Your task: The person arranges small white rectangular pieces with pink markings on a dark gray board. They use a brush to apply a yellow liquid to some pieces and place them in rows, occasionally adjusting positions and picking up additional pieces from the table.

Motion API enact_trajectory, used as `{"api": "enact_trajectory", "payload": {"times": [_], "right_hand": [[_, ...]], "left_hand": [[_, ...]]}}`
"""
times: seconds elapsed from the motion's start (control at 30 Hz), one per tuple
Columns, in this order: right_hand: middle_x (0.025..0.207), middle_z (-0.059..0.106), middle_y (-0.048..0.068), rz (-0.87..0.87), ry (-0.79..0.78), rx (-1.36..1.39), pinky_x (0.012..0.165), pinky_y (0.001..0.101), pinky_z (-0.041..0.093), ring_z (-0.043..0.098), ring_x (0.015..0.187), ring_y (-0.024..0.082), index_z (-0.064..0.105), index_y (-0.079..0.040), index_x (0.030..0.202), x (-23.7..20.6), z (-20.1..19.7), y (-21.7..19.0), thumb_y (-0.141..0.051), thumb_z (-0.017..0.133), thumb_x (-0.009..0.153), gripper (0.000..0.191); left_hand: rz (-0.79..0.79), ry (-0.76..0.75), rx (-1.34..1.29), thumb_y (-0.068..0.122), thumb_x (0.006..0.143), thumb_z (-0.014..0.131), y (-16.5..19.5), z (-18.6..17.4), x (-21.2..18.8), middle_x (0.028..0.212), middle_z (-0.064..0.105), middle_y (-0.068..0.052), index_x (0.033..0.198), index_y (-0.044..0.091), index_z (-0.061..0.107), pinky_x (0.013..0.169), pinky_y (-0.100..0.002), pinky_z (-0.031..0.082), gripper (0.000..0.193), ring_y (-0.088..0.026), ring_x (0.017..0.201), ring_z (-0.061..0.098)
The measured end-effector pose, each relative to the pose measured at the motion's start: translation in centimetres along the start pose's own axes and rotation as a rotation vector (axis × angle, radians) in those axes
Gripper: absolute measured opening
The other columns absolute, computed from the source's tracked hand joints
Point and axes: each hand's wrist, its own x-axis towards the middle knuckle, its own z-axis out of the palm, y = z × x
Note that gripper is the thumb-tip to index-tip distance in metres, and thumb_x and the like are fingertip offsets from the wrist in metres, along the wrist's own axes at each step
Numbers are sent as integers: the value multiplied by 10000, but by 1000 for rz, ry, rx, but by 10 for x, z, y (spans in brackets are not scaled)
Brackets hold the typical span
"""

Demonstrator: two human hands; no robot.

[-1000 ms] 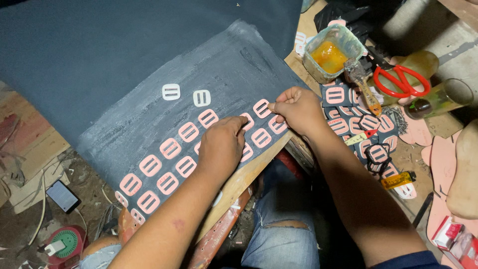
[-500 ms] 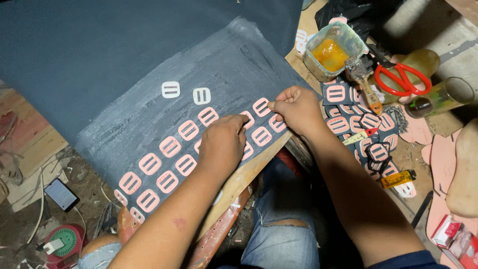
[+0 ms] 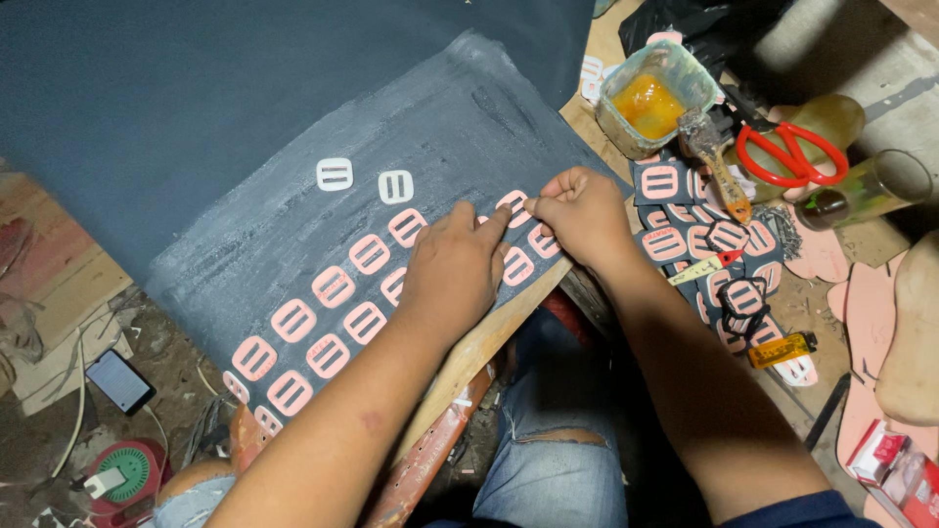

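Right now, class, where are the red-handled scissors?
In the head view, the red-handled scissors lie at upper right, between the glue tub and a glass jar.

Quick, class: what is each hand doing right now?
Left hand: flat, fingers pressing pink buckle pieces onto the dark sheet.
Right hand: fingertips pinching one pink piece.

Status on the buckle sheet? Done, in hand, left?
Done: two rows of pink buckle pieces sit on the glue-brushed patch of the dark sheet. In hand: left hand and right hand press a piece at the row's end. Left: two white pieces lie apart; brushed area above stays bare.
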Motion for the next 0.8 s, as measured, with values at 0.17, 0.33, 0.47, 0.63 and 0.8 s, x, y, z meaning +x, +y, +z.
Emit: {"api": "enact_trajectory", "payload": {"times": [0.17, 0.33, 0.47, 0.63, 0.8], "right_hand": [[714, 722, 66, -29, 59, -250, 561, 286, 540, 674, 592, 132, 678, -14, 892, -8, 3, -7, -161, 816, 799, 223], [742, 714, 91, -298, 203, -451, 684, 376, 528, 683, 750, 241, 706, -29, 867, -17, 14, -6, -200, 829, 795, 222], [756, 667, 107, -366, 224, -518, 689, 409, 513, 650, 765, 275, 709, -40, 821, -22, 15, -10, -209, 828, 805, 207], [768, 650, 93, -364, 253, -440, 661, 381, 498, 634, 714, 244, 724, -40, 854, -44, 13, -21, -205, 832, 828, 199], [824, 660, 51, -310, 223, -255, 680, 293, 519, 648, 715, 153, 730, -50, 890, -81, 16, -21, -198, 803, 858, 168]], "left_hand": [[7, -76, 94, 204, 921, 655, 2, 3, 6, 1017, 579, -153, 1255, 71, 702, 829, -463, 474, 363, -326, 960, 618], [13, -79, 146, 212, 896, 659, 5, 7, 3, 1028, 583, -141, 1292, 47, 675, 816, -458, 464, 429, -317, 982, 599], [2, -76, 129, 221, 865, 677, 9, 2, 2, 1027, 581, -145, 1253, 45, 683, 804, -456, 457, 426, -322, 968, 594], [42, 68, 75, 195, 918, 699, 32, -26, -25, 977, 602, -88, 1078, 85, 708, 839, -449, 454, 195, -298, 976, 606], [195, 243, -315, 184, 945, 759, 86, -87, -105, 975, 639, -71, 1071, 88, 693, 800, -426, 456, 171, -266, 925, 627]]}}
